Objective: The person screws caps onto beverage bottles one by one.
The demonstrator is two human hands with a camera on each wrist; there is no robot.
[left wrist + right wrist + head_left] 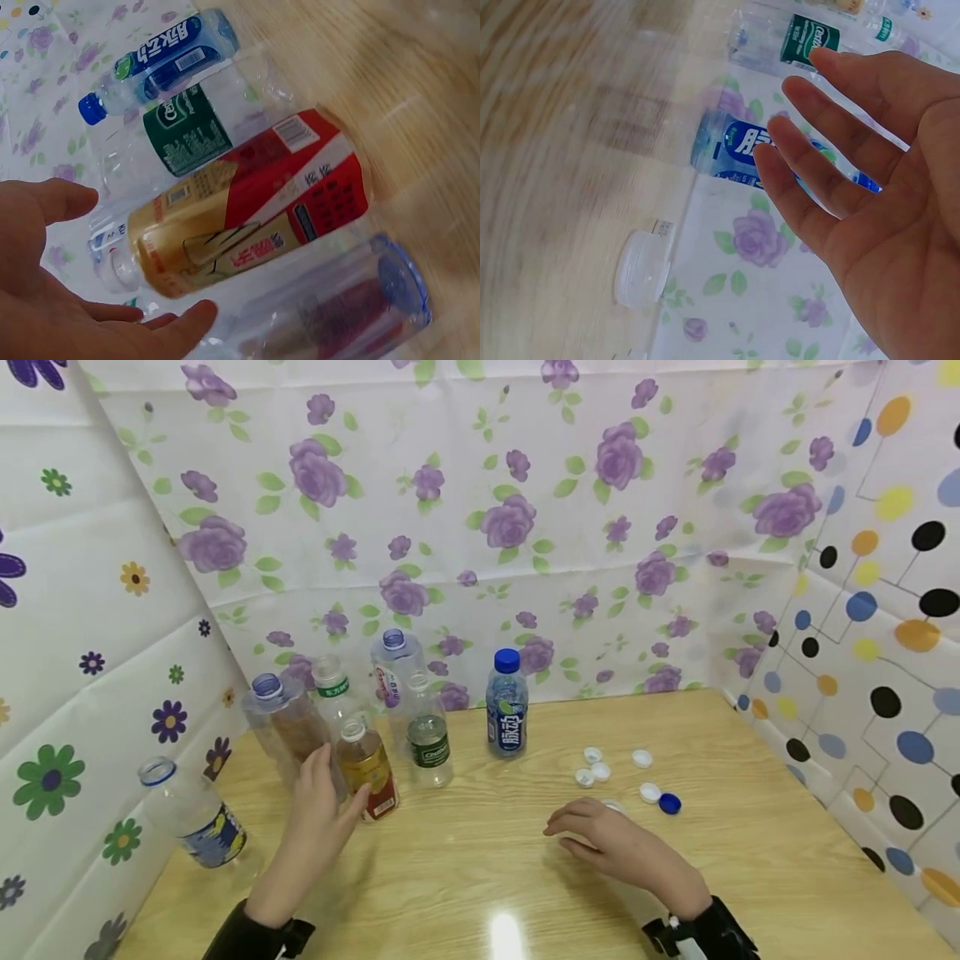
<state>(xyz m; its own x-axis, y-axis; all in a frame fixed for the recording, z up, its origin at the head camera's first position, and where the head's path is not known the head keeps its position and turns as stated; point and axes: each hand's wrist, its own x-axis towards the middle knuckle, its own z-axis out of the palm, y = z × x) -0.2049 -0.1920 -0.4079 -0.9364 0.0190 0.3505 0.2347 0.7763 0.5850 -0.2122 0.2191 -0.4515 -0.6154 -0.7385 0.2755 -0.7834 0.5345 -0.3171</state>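
My left hand point(318, 810) is beside a capless bottle with a gold and red label point(371, 777), its thumb and fingers spread around the near side. In the left wrist view, the fingers and thumb stand apart by the bottle's neck end. A large clear bluish bottle point(273, 718) stands just behind that hand. My right hand point(611, 847) hovers low over the table with loosely bent fingers and holds nothing. Close past it lies a white bottle cap point(641, 270), partly hidden by the hand in the head view.
Several white caps point(641, 758) and a blue cap point(670, 803) lie at the right. A blue-capped drink bottle point(507, 714) stands at the back, near a green-labelled clear bottle point(430, 747). More uncapped bottles stand behind. A yellow-and-blue-labelled bottle point(213, 839) is far left.
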